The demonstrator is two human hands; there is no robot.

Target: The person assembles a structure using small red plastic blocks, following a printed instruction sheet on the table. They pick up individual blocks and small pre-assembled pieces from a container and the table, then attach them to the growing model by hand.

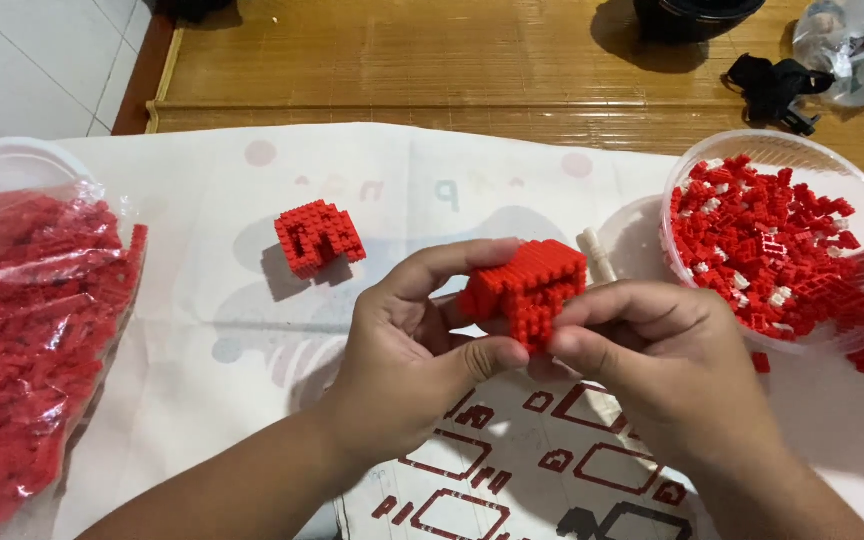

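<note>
While both hands' fingers (482, 355) grasp the red brick block (527, 288), a clear bag (32, 340) lies left.

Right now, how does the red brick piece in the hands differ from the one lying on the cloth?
The held red block piece is up off the table, pinched between the left hand and right hand; the loose red block piece rests untouched on the white cloth. The held piece looks larger, though it is nearer the camera. The loose one shows open notches on top; the held one looks more solid. Both are built of small red bricks.
</note>
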